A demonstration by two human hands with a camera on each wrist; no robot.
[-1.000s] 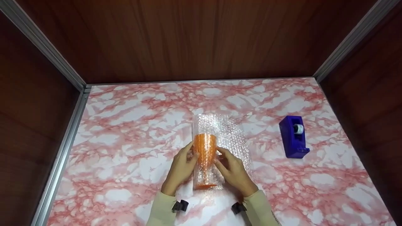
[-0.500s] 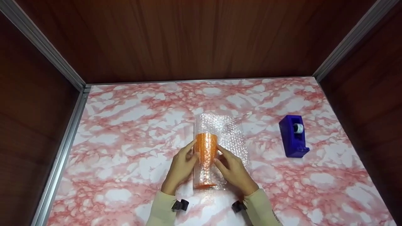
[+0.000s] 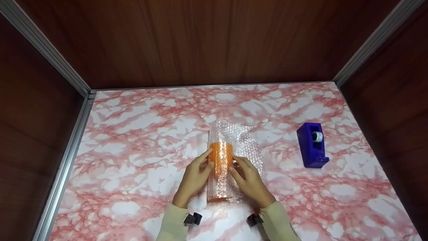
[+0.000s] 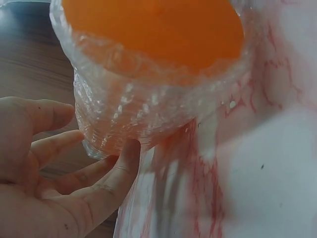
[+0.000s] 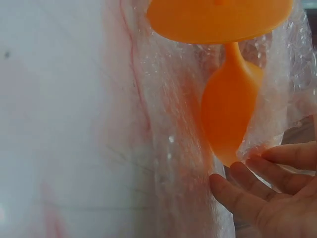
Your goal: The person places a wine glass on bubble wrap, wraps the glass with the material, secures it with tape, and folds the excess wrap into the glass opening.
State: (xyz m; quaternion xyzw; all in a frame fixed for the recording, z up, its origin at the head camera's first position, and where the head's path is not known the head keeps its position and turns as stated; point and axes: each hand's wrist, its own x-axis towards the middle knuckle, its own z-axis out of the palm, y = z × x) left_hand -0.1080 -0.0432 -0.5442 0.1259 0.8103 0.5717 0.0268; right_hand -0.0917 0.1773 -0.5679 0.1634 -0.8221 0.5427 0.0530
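An orange goblet (image 5: 230, 101) lies on its side in clear bubble wrap (image 3: 245, 144), its bowl away from the person and its round foot nearest the sleeves. The wrap goes round the goblet and spreads flat to its right. My left hand (image 3: 195, 175) holds the goblet's left side through the plastic, thumb on top. In the left wrist view the foot (image 4: 158, 34) shows orange inside the wrap's end, with the fingertips (image 4: 130, 151) against the plastic. My right hand (image 3: 249, 180) pinches the wrap along the goblet's right side. Fingertips of both hands are partly hidden in the head view.
A blue tape dispenser (image 3: 312, 145) with a roll of tape stands to the right on the pink-and-white marbled table (image 3: 140, 144). Dark wood-look panels (image 3: 214, 43) close off the back and both sides, with metal rails at the corners.
The goblet and the wrap round it have shifted slightly to the right, with both hands keeping their hold. The flat part of the wrap reaches slightly less far right. The tape dispenser stays put.
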